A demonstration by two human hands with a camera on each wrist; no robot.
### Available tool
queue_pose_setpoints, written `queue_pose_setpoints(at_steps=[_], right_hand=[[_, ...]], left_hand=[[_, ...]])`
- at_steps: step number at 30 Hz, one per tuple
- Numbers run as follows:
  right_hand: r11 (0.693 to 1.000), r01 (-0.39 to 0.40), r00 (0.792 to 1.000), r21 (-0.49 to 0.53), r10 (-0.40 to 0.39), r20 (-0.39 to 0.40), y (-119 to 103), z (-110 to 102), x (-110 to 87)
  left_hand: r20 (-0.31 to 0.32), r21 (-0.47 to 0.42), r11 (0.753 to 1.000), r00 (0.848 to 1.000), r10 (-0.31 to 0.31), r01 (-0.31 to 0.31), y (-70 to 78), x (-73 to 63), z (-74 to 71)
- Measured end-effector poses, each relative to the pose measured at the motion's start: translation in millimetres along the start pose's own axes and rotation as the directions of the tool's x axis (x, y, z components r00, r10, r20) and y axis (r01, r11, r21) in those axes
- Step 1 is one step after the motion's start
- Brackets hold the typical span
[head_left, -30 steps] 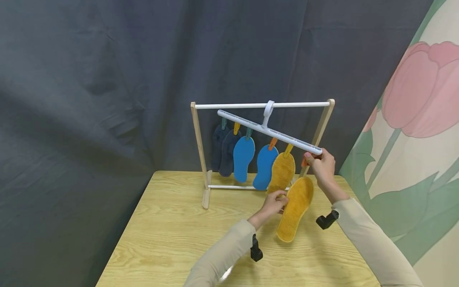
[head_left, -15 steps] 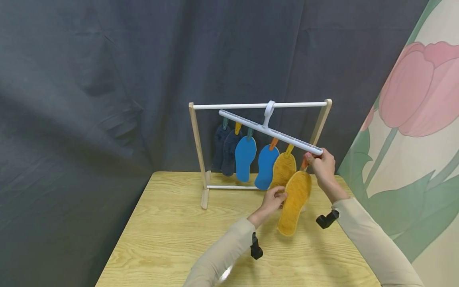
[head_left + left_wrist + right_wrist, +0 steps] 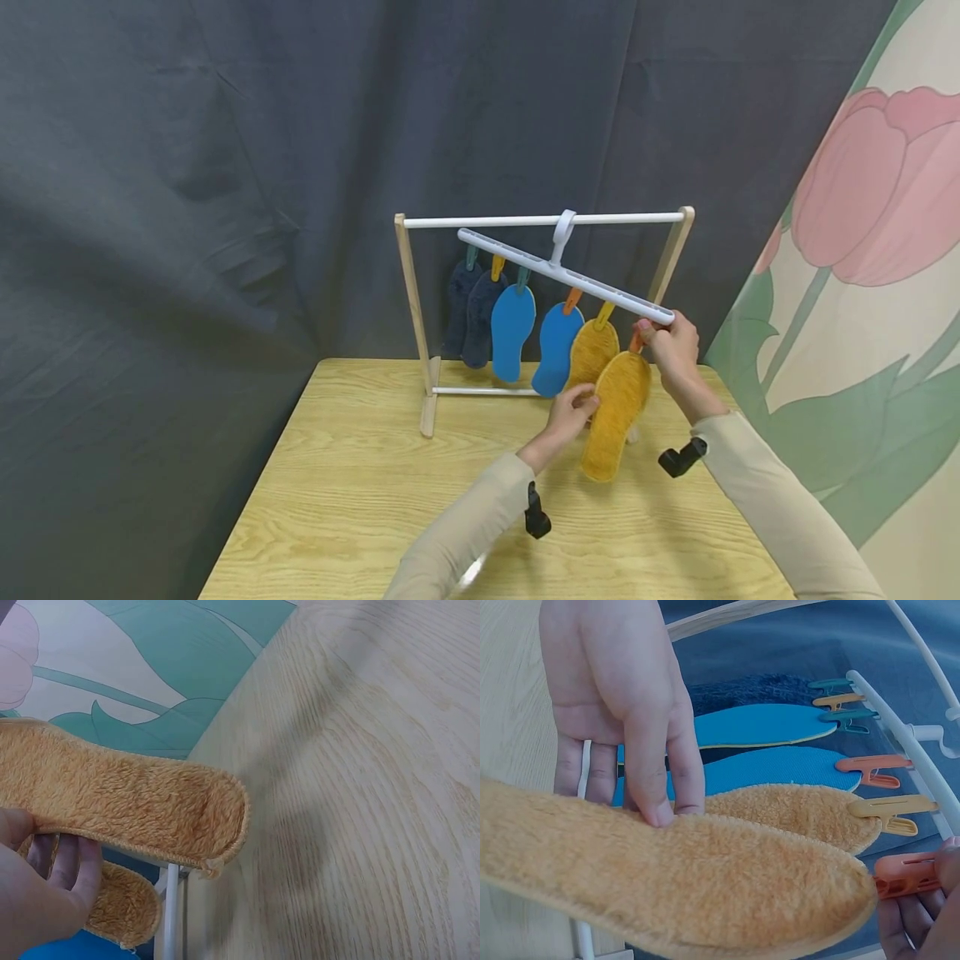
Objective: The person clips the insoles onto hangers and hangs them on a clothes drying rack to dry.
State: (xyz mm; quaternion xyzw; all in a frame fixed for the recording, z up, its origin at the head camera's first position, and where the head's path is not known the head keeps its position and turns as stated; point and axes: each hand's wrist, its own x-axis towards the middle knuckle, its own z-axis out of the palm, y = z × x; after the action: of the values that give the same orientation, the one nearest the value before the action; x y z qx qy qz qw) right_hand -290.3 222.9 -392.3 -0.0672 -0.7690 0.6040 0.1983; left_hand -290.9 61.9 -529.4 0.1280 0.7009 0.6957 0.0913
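In the head view my left hand [image 3: 570, 417] pinches the edge of a fuzzy mustard-coloured insole [image 3: 617, 412], thumb on the front face and fingers behind. My right hand [image 3: 675, 350] grips an orange clothespin [image 3: 909, 874] at the low right end of a white clip hanger [image 3: 555, 272]. In the right wrist view the insole's top end meets the clothespin's tip. Behind it, a second mustard insole [image 3: 791, 814] hangs from a yellow clothespin [image 3: 892, 814]. Further left, blue insoles [image 3: 513, 333] and dark navy insoles [image 3: 483, 321] hang from other clothespins.
The hanger hooks over the white top bar [image 3: 480, 222] of a wooden-ended rack [image 3: 415, 308] and tilts down to the right. Beneath is a wood-grain table [image 3: 337, 475]. A dark curtain [image 3: 187, 250] stands behind, with a tulip-patterned wall [image 3: 862, 333] at right.
My left hand has raised the mustard insole up to the orange clothespin, closing the gap at its top end. My right hand stays at the hanger's end.
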Motion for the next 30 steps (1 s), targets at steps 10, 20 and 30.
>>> queue_pose_setpoints(at_steps=[10, 20, 30], right_hand=[[0.999, -0.003, 1.000, 0.044, 0.003, 0.003, -0.6, 2.2, -1.7], [0.997, -0.006, 1.000, 0.073, 0.005, 0.013, -1.7, 3.8, -1.4], [0.998, -0.012, 1.000, 0.057, 0.011, 0.016, 0.3, 3.8, -3.8]], left_hand=[[-0.005, -0.012, 0.999, 1.000, 0.031, -0.031, 4.6, 2.4, -0.9], [-0.003, -0.032, 0.997, 0.998, 0.063, -0.063, 8.0, 6.0, -2.8], [-0.010, -0.059, 0.997, 0.999, 0.050, -0.051, 9.2, 5.8, -3.2]])
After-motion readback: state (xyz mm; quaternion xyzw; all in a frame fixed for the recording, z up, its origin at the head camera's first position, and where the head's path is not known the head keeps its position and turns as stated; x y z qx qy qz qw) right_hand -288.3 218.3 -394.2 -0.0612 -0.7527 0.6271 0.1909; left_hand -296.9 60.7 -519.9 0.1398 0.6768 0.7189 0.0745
